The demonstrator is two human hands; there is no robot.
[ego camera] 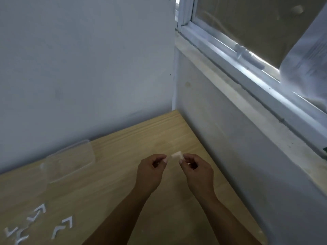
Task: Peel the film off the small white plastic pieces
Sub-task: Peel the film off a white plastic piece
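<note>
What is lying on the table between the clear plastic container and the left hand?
In the head view, nothing: only bare wooden table separates the clear plastic container from the left hand.

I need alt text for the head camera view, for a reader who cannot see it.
Two hands, left hand and right hand, hold a small white piece between them above a wooden table. More white pieces lie at the near left, beyond them a clear lid; a window is at the right.
</note>
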